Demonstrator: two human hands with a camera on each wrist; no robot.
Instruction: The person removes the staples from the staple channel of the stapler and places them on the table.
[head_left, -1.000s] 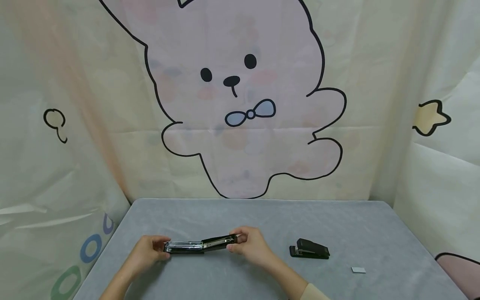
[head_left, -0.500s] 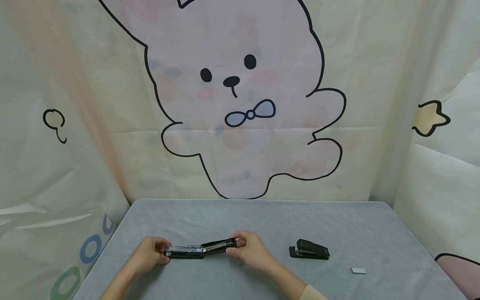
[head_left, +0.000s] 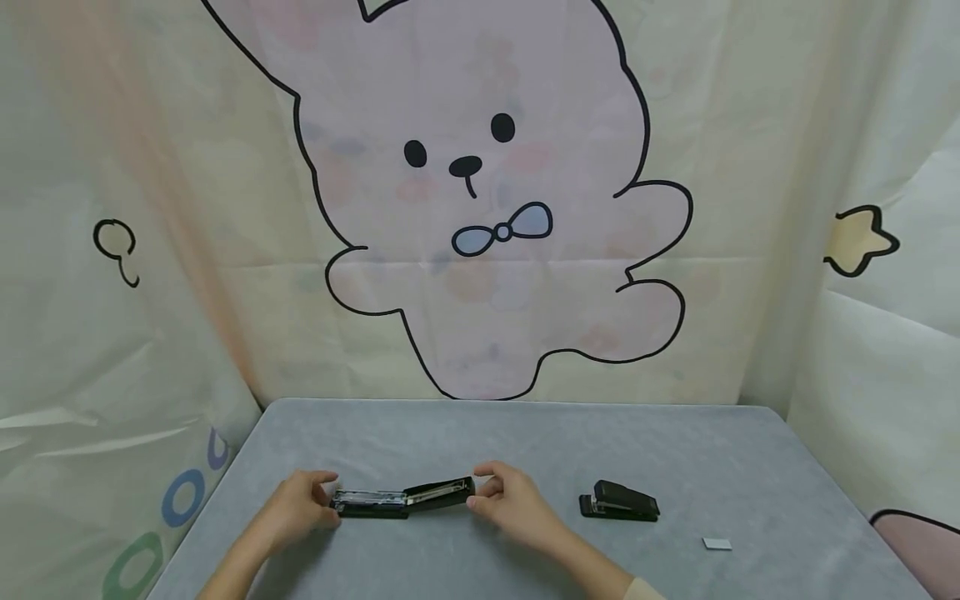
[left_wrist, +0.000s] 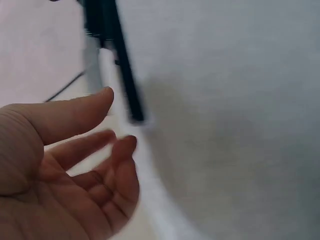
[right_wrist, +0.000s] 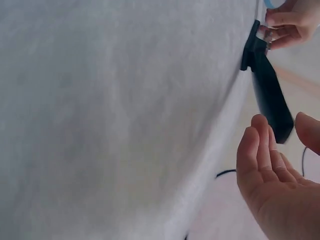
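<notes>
A black stapler (head_left: pixel 375 510) lies unfolded on the grey cloth-covered table (head_left: pixel 450 567), its metal inner tracks facing up and its right part tilted upward. At its left end, my left hand (head_left: pixel 292 510) has its thumb and fingers spread; in the left wrist view the fingers (left_wrist: pixel 122 170) stand apart from the stapler's end (left_wrist: pixel 136 117). My right hand (head_left: pixel 517 504) is at the other end, fingers loosely bent. In the right wrist view, the stapler's tip (right_wrist: pixel 282 127) shows between thumb and fingers with a gap on the thumb side.
A second black stapler (head_left: pixel 618 502), folded together, stands on the table to the right of my right hand. Farther right and nearer lies a small pale strip (head_left: pixel 717 544), perhaps staples. A curtain (head_left: pixel 720 333) with a cartoon animal hangs behind the table.
Both hands have loosened from the unfolded stapler's ends, and the right hand has drawn slightly to the right. The stapler has come a little nearer. The second stapler and the strip stay put.
</notes>
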